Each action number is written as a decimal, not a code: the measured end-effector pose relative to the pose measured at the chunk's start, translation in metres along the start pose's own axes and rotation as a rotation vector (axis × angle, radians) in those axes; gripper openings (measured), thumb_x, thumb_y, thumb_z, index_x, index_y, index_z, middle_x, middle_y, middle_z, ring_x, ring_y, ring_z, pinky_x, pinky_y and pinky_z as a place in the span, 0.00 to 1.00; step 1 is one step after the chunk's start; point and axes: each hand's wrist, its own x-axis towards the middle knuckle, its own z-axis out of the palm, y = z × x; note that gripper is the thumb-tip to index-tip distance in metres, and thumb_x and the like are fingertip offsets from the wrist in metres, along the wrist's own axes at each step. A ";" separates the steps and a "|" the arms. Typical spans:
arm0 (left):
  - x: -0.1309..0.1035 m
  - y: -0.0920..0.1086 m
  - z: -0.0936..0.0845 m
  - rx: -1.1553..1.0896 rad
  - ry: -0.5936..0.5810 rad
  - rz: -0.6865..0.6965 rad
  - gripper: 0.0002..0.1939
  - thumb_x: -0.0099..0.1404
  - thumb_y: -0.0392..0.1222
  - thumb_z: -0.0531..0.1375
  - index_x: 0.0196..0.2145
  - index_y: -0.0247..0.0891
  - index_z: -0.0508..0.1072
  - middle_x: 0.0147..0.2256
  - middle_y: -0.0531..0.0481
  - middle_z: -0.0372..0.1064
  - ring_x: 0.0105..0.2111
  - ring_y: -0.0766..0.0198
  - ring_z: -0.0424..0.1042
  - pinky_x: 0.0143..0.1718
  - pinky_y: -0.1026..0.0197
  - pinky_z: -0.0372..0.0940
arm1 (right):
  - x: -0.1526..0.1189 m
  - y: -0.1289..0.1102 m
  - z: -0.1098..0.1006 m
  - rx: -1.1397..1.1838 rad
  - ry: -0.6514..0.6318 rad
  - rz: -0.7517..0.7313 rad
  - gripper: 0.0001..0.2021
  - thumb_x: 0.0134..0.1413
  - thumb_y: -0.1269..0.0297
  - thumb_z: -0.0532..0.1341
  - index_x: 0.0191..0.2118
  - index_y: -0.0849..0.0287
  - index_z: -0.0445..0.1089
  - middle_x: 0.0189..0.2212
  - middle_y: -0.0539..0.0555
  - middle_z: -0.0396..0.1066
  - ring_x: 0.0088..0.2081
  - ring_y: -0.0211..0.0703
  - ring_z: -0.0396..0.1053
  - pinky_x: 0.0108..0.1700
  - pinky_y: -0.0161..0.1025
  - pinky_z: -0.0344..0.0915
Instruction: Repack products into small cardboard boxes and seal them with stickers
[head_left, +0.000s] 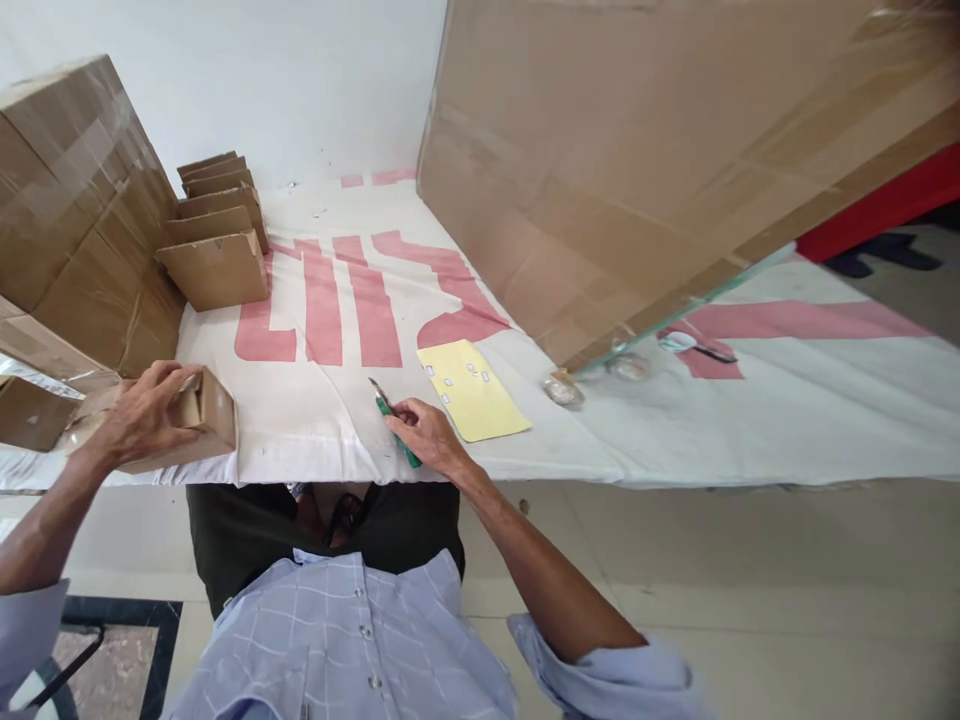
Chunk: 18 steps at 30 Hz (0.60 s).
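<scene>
My left hand (152, 415) lies over a small cardboard box (217, 418) at the table's front left edge, its fingers wrapped round the top. In my right hand (426, 432) is a green-handled knife (405, 447), its blade pointing up and left, low over the cloth. Just right of that hand lies a yellow sheet (480, 395) with several small white labels on it.
Large taped cartons (90, 210) stand at the left, beside a row of small open boxes (217, 270). A huge carton (600, 150) fills the back right. Small wrapped bundles (562, 390) lie at its lower corner on the cloth (675, 440).
</scene>
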 end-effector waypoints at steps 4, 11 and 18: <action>0.025 0.037 0.017 -0.042 0.043 0.035 0.49 0.51 0.58 0.74 0.70 0.59 0.68 0.62 0.43 0.68 0.61 0.35 0.72 0.65 0.36 0.63 | 0.009 -0.003 -0.007 -0.214 0.139 0.046 0.10 0.64 0.56 0.65 0.45 0.56 0.78 0.43 0.58 0.79 0.45 0.52 0.75 0.45 0.43 0.67; 0.033 0.057 0.023 -0.009 0.054 0.053 0.43 0.59 0.58 0.70 0.70 0.51 0.66 0.64 0.38 0.67 0.62 0.35 0.70 0.65 0.36 0.60 | 0.023 -0.058 0.035 -0.411 0.040 -0.174 0.12 0.73 0.58 0.63 0.52 0.59 0.78 0.55 0.64 0.75 0.58 0.56 0.70 0.59 0.48 0.68; 0.018 0.052 0.019 -0.012 0.016 0.052 0.46 0.61 0.59 0.68 0.73 0.47 0.63 0.69 0.33 0.62 0.67 0.33 0.66 0.66 0.35 0.58 | 0.046 -0.065 0.061 -0.116 -0.005 -0.068 0.08 0.66 0.70 0.60 0.36 0.59 0.77 0.44 0.61 0.81 0.47 0.49 0.76 0.53 0.43 0.66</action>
